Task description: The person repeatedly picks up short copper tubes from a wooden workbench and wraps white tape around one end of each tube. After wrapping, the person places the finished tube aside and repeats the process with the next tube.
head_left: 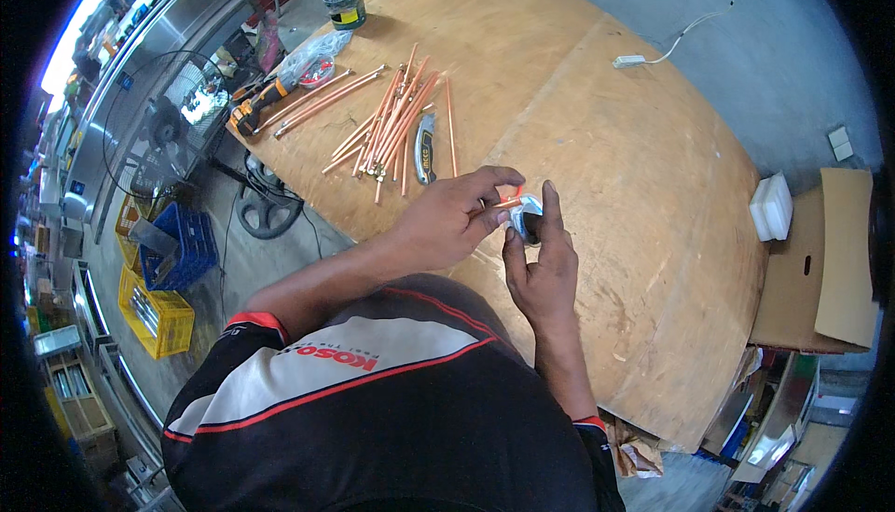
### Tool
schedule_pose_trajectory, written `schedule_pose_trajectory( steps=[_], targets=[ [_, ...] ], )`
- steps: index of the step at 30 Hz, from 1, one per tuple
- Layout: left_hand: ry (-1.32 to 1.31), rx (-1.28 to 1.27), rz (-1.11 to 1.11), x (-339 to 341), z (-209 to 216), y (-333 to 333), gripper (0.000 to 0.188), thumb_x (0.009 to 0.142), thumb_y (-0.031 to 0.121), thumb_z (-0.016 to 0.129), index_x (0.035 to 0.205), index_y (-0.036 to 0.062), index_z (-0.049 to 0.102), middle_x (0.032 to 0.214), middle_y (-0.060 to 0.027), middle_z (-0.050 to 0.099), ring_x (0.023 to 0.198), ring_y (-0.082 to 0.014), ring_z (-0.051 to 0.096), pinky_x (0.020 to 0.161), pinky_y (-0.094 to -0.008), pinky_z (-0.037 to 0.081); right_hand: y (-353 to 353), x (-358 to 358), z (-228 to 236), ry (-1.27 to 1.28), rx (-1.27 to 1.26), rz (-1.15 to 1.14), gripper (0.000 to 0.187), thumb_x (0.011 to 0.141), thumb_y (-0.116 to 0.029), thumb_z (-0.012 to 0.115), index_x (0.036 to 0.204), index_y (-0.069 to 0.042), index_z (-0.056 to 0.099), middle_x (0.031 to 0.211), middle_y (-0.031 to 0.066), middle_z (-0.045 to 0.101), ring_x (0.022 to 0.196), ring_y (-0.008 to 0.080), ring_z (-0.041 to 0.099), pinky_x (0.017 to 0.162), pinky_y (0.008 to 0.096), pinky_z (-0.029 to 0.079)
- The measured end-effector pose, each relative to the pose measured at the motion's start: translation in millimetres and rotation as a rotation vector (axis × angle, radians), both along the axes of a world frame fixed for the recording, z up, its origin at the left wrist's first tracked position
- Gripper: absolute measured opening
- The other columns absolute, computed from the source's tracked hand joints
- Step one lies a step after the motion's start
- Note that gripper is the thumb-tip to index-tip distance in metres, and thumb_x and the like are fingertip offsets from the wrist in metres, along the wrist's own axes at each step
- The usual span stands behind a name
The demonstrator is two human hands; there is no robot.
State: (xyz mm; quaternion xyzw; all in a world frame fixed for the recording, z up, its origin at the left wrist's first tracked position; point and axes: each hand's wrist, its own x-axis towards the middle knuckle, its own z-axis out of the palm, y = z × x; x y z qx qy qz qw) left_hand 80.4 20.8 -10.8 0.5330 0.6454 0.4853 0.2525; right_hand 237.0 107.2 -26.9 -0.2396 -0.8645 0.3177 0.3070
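Over the table's near edge, my left hand (449, 220) is closed on a thin copper tube (509, 203), its end pointing right. A small red-orange band shows by these fingers, but I cannot tell what it belongs to. My right hand (545, 274) pinches a small round piece (531, 221), shiny silver with a dark middle, between thumb and fingers. The tube's end meets or overlaps this piece; fingers hide the exact contact. Beyond my left hand lie a grey-and-black utility knife (425, 148) and a loose pile of copper tubes (396, 125) with metal end fittings.
On the wooden table (615, 204) are an orange-and-black power tool (256, 106), a plastic bag (317, 57) and a dark tub (345, 6). A white block (772, 206) and a cardboard box (792, 269) stand right. Crates (157, 311) and a fan (160, 130) are left.
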Motion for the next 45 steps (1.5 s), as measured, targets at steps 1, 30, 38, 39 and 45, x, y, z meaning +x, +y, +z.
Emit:
schedule_pose_trajectory(
  steps=[1, 30, 38, 39, 45],
  targets=[
    [0.069, 0.045, -0.001, -0.8, -5.6, 2.3, 0.029, 0.093, 0.016, 0.059, 0.118, 0.0032, 0.058, 0.096, -0.0166, 0.065, 0.083, -0.0318, 0.066, 0.075, -0.0408, 0.052, 0.5, -1.7, -4.9, 0.003, 0.093, -0.006, 0.071, 0.083, -0.007, 0.065, 0.145, 0.005, 0.034, 0.092, 0.0193, 0.068, 0.083, 0.0356, 0.067, 0.072, 0.0443, 0.051],
    [-0.656, -0.181, -0.11, -10.2, -41.9, 4.9, 0.02, 0.097, 0.02, 0.061, 0.103, 0.0013, 0.061, 0.084, -0.0024, 0.065, 0.068, -0.008, 0.058, 0.062, -0.0236, 0.048, 2.2, -8.5, -18.1, 0.014, -0.188, -0.029, 0.025, 0.091, -0.012, 0.064, 0.113, -0.003, 0.068, 0.087, 0.0159, 0.067, 0.074, 0.027, 0.068, 0.067, 0.035, 0.053],
    [-0.867, -0.131, -0.069, -6.0, -48.6, 2.2, 0.025, 0.096, 0.029, 0.064, 0.097, 0.0042, 0.06, 0.077, -0.0008, 0.061, 0.064, -0.0068, 0.055, 0.056, -0.0223, 0.045, -0.4, -11.1, -15.9, 0.054, -0.273, -0.051, 0.02, 0.09, -0.012, 0.065, 0.107, -0.003, 0.071, 0.082, 0.0142, 0.067, 0.073, 0.025, 0.068, 0.066, 0.0326, 0.051],
    [-0.871, -0.13, -0.069, -6.0, -48.8, 2.2, 0.025, 0.096, 0.029, 0.064, 0.096, 0.0044, 0.06, 0.076, -0.0007, 0.061, 0.063, -0.0068, 0.054, 0.055, -0.0222, 0.044, -0.1, -11.1, -17.0, 0.052, -0.261, -0.051, 0.02, 0.09, -0.012, 0.065, 0.107, -0.003, 0.071, 0.082, 0.0142, 0.067, 0.073, 0.0249, 0.068, 0.066, 0.0326, 0.051],
    [-0.874, -0.14, -0.06, -8.0, -53.3, 2.0, 0.029, 0.094, 0.033, 0.066, 0.094, 0.0056, 0.059, 0.074, 0.0, 0.059, 0.06, -0.0069, 0.053, 0.052, -0.0216, 0.042, -1.0, -10.7, -18.1, 0.065, -0.262, -0.046, 0.018, 0.09, -0.012, 0.066, 0.104, -0.002, 0.071, 0.082, 0.0143, 0.067, 0.072, 0.0251, 0.068, 0.066, 0.0328, 0.051]
  ],
)
